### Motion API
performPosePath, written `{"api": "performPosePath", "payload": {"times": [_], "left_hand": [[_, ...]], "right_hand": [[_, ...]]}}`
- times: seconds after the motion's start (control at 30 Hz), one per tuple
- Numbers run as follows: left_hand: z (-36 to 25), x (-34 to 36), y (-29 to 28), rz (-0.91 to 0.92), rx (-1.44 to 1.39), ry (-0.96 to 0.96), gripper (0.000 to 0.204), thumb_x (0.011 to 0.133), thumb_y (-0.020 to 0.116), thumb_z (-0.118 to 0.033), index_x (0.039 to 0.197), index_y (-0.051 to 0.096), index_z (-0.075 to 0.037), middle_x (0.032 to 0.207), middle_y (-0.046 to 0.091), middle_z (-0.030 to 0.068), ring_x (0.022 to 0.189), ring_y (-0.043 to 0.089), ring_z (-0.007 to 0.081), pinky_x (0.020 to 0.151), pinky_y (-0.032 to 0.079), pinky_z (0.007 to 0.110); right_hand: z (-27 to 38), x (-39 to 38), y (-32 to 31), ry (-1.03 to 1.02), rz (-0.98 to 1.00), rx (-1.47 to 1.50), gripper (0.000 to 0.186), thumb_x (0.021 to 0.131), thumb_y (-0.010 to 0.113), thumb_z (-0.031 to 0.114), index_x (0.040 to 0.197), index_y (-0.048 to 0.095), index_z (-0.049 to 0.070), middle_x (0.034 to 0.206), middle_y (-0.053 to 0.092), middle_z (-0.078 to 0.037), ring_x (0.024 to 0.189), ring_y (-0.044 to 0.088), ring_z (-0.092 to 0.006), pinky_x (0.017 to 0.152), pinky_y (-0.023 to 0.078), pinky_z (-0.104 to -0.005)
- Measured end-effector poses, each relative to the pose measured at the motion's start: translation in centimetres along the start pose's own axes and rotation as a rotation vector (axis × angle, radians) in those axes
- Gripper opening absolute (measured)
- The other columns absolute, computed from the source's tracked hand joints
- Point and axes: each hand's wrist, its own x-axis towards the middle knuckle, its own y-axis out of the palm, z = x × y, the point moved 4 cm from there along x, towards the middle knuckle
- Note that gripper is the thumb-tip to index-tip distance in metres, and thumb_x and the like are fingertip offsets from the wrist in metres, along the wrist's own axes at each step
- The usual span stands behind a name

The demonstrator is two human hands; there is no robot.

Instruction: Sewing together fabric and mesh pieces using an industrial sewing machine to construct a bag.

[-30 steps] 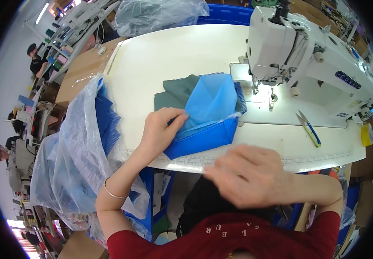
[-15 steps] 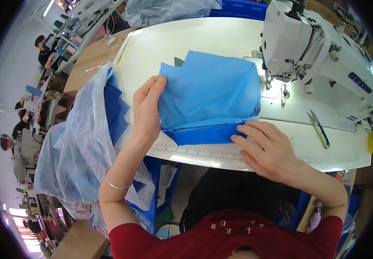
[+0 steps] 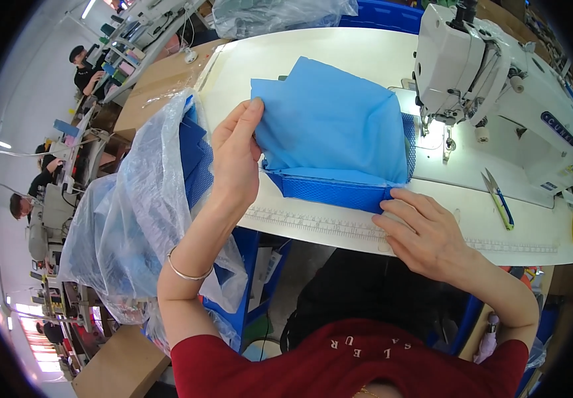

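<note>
A light blue fabric piece [image 3: 333, 126] lies over darker blue mesh fabric [image 3: 336, 194], whose near edge is folded up into a band. My left hand [image 3: 238, 149] pinches the upper left edge of the light blue fabric between thumb and fingers. At the band's near right corner, my right hand [image 3: 422, 232] grips the fabric with thumb and fingertips. The sewing machine [image 3: 455, 66] stands just right of the fabric, its needle area lit. Mesh also shows along the fabric's right side.
Thread snips [image 3: 499, 199] lie on the white table [image 3: 359, 43] at the right. A printed ruler strip [image 3: 313, 222] runs along the near edge. Left of the table, a clear plastic bag [image 3: 143, 199] holds more blue pieces. A blue crate [image 3: 386, 16] stands behind.
The light blue fabric's left and far edges have been lifted and shifted slightly away. More mesh shows at its right side. Both hands keep their hold; the whole view has shifted a little.
</note>
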Motion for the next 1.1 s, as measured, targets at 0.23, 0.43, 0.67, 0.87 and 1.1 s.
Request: {"api": "performPosePath", "payload": {"times": [0.23, 0.43, 0.67, 0.87, 1.1], "left_hand": [[-0.2, -0.6, 0.2, -0.020, 0.022, 0.036, 0.024, 0.096, 0.056, -0.028, 0.098, 0.067, -0.007, 0.076, 0.052, -0.0089, 0.064, 0.036, 0.0005, 0.056, 0.027, 0.018], [0.6, -1.0, 0.9, -0.136, -0.072, -0.038, 0.024, 0.097, 0.053, -0.024, 0.098, 0.066, -0.004, 0.080, 0.057, -0.0035, 0.073, 0.048, 0.0044, 0.065, 0.037, 0.020], [0.9, -0.3, -1.0, 0.077, 0.017, 0.157, 0.024, 0.098, 0.050, -0.023, 0.090, 0.061, -0.002, 0.078, 0.057, -0.0019, 0.073, 0.051, 0.0060, 0.067, 0.039, 0.019], [1.8, 2.9, -0.8, -0.210, -0.027, 0.219, 0.026, 0.098, 0.049, -0.024, 0.089, 0.060, -0.003, 0.075, 0.056, -0.0020, 0.068, 0.049, 0.0051, 0.064, 0.039, 0.019], [3.0, 6.4, 1.7, 0.428, -0.332, 0.280, 0.031, 0.096, 0.053, -0.029, 0.111, 0.056, -0.001, 0.098, 0.062, 0.0142, 0.065, 0.050, 0.0133, 0.063, 0.040, 0.028]], "right_hand": [[-0.6, 0.6, -1.7, 0.078, -0.127, 0.108, 0.034, 0.075, 0.069, 0.003, 0.108, 0.062, 0.005, 0.110, 0.061, -0.012, 0.104, 0.060, -0.0291, 0.087, 0.051, -0.0373], [-8.0, 2.8, -0.4, 0.704, -0.293, 0.715, 0.049, 0.087, 0.065, 0.019, 0.128, 0.052, -0.004, 0.119, 0.061, -0.018, 0.104, 0.062, -0.0250, 0.085, 0.052, -0.0342], [-7.2, 7.3, 2.5, 0.900, 0.136, 1.142, 0.054, 0.083, 0.070, 0.027, 0.122, 0.057, -0.007, 0.100, 0.068, -0.013, 0.083, 0.066, -0.0178, 0.071, 0.053, -0.0260], [-1.4, 7.5, 0.7, 0.340, -0.242, 0.705, 0.019, 0.078, 0.069, 0.009, 0.095, 0.068, 0.002, 0.080, 0.065, -0.009, 0.065, 0.063, -0.0189, 0.062, 0.051, -0.0293], [5.3, 7.2, 2.0, -0.263, -0.091, 0.614, 0.026, 0.077, 0.068, 0.016, 0.101, 0.064, 0.007, 0.096, 0.063, -0.006, 0.099, 0.059, -0.0228, 0.078, 0.052, -0.0342]]}}
